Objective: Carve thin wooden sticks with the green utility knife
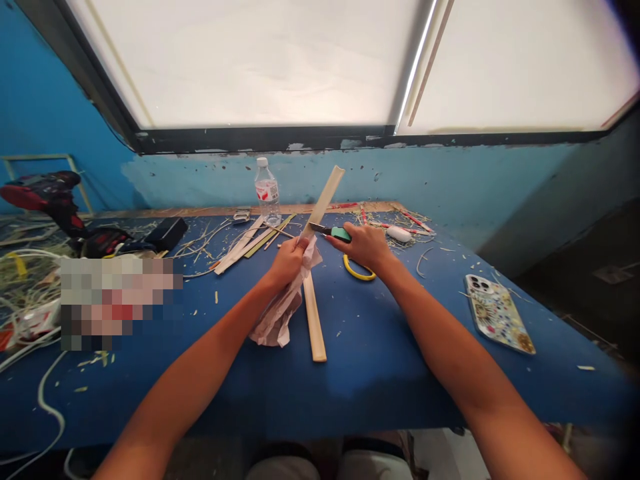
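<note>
A split bamboo strip slants up and away from my left hand, whose fingers are closed around its lower end. Crumpled pale paper is wrapped about the strip in that grip and hangs down below it. My right hand grips a utility knife with a green and black handle. Its blade lies against the strip just above my left hand. Under the hands, another bamboo strip rests on the blue table, its far end hidden. Beside my right hand lies a yellow ring.
Behind the hands stand a water bottle and loose bamboo strips. A phone lies at the right, a white mouse-like object farther back. To the left are a power drill, cables and shavings. A wall closes the back.
</note>
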Demonstrator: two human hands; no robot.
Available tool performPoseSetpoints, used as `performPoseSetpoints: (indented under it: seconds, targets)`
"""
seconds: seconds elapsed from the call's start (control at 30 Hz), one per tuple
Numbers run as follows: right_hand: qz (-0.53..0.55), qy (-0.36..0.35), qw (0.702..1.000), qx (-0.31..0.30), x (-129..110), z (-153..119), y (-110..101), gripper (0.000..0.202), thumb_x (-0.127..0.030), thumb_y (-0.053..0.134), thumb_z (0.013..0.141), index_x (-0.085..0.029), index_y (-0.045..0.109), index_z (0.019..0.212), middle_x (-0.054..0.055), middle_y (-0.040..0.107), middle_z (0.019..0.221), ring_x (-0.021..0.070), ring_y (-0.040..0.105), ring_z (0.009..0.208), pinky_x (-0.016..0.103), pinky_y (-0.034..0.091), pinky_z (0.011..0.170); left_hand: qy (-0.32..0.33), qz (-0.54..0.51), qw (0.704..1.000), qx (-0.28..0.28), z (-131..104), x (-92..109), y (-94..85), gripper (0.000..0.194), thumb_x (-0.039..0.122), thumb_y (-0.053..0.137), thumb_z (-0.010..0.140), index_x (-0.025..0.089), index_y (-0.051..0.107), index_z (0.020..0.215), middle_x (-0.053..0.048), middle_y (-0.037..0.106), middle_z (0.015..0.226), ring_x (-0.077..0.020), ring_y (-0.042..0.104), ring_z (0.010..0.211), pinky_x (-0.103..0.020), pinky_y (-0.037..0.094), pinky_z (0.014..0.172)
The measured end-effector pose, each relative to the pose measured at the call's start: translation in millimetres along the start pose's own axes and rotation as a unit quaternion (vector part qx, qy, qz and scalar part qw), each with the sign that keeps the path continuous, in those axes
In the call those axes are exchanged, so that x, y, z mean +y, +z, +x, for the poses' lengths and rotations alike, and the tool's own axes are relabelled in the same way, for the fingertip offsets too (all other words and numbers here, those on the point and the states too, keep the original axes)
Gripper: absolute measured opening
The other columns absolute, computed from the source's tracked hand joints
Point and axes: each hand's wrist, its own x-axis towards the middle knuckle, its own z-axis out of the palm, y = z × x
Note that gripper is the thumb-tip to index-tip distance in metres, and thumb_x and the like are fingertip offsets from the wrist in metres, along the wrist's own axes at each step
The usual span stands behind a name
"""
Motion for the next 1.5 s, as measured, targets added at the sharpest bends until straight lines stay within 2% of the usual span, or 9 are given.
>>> performPoseSetpoints:
  seconds: [0.2, 0.4, 0.53, 0.7, 0.83, 0.9, 1.07, 1.23, 1.5]
  targets:
    - [-0.012, 0.004, 1.000, 0.001, 8, 3, 3, 0.077, -0.085, 0.029, 0.094, -0.020, 0.070, 0.096, 0.013, 0.073, 0.080, 0.0250, 0.063, 0.070, 0.031, 0.024, 0.063, -0.022, -0.021, 1.000, -0.002, 5, -1, 4.2, 0.039, 0.048, 0.058, 0.095, 0.017, 0.056, 0.070, 0.001, 0.054, 0.067, -0.0118, 0.046, 0.063, -0.027, 0.035, 0.062]
    - [-0.011, 0.030, 0.999, -0.006, 30, 12, 7, 0.075, -0.083, 0.032, 0.095, -0.019, 0.071, 0.099, 0.015, 0.074, 0.084, 0.0271, 0.065, 0.075, 0.032, 0.027, 0.064, -0.129, -0.130, 0.982, -0.053, 2, 4, 7.1, 0.037, 0.051, 0.062, 0.093, 0.018, 0.055, 0.077, 0.003, 0.048, 0.060, -0.0100, 0.043, 0.052, -0.026, 0.035, 0.054]
    - [0.028, 0.110, 0.993, 0.008, 59, 21, 16, 0.077, -0.082, 0.029, 0.096, -0.019, 0.074, 0.097, 0.017, 0.075, 0.090, 0.0283, 0.066, 0.079, 0.032, 0.032, 0.064, -0.172, -0.132, 0.973, -0.080, -5, 0, 7.0, 0.037, 0.048, 0.064, 0.092, 0.018, 0.055, 0.074, 0.004, 0.047, 0.057, -0.0091, 0.040, 0.049, -0.025, 0.033, 0.051]
    - [0.046, 0.189, 0.981, -0.021, 95, 25, 27, 0.081, -0.085, 0.034, 0.092, -0.017, 0.077, 0.098, 0.021, 0.076, 0.096, 0.0338, 0.069, 0.088, 0.036, 0.041, 0.070, -0.199, -0.090, 0.971, -0.096, -10, 2, 5.2, 0.034, 0.046, 0.067, 0.088, 0.017, 0.058, 0.073, 0.003, 0.048, 0.056, -0.0104, 0.041, 0.051, -0.026, 0.031, 0.051]
    - [0.060, 0.387, 0.920, -0.029, 129, 19, 28, 0.082, -0.080, 0.038, 0.094, -0.010, 0.076, 0.115, 0.030, 0.072, 0.116, 0.0386, 0.069, 0.102, 0.043, 0.048, 0.079, -0.206, -0.068, 0.968, -0.130, -10, 3, 1.2, 0.035, 0.049, 0.068, 0.086, 0.016, 0.061, 0.075, 0.002, 0.049, 0.057, -0.0111, 0.042, 0.052, -0.027, 0.031, 0.052]
    - [0.057, 0.437, 0.897, -0.028, 133, 15, 26, 0.082, -0.080, 0.045, 0.091, -0.009, 0.074, 0.122, 0.030, 0.070, 0.123, 0.0400, 0.068, 0.110, 0.046, 0.049, 0.086, -0.188, -0.061, 0.974, -0.107, -7, -1, 0.2, 0.035, 0.048, 0.066, 0.087, 0.016, 0.060, 0.075, 0.003, 0.048, 0.058, -0.0106, 0.041, 0.053, -0.026, 0.031, 0.054]
    - [0.065, 0.353, 0.933, -0.033, 91, 14, 15, 0.083, -0.082, 0.038, 0.093, -0.012, 0.075, 0.118, 0.028, 0.071, 0.118, 0.0388, 0.068, 0.109, 0.045, 0.049, 0.089, -0.114, -0.047, 0.992, -0.039, 1, -13, -0.1, 0.037, 0.050, 0.064, 0.088, 0.017, 0.056, 0.072, 0.003, 0.047, 0.061, -0.0097, 0.039, 0.055, -0.026, 0.031, 0.056]
    - [0.104, 0.257, 0.961, 0.011, 43, 10, -1, 0.086, -0.087, 0.029, 0.092, -0.016, 0.074, 0.108, 0.021, 0.075, 0.097, 0.0347, 0.070, 0.093, 0.037, 0.046, 0.076, -0.079, -0.046, 0.995, -0.029, 1, -12, -0.2, 0.038, 0.053, 0.064, 0.086, 0.017, 0.057, 0.075, 0.003, 0.048, 0.063, -0.0103, 0.039, 0.058, -0.026, 0.031, 0.057]
    - [0.128, 0.146, 0.980, 0.044, 12, 2, -8, 0.075, -0.084, 0.031, 0.094, -0.021, 0.071, 0.098, 0.014, 0.073, 0.083, 0.0283, 0.065, 0.077, 0.031, 0.030, 0.062, -0.050, -0.017, 0.998, -0.035, 0, -13, 0.6, 0.037, 0.053, 0.058, 0.086, 0.018, 0.055, 0.075, 0.002, 0.048, 0.066, -0.0117, 0.041, 0.061, -0.028, 0.034, 0.062]
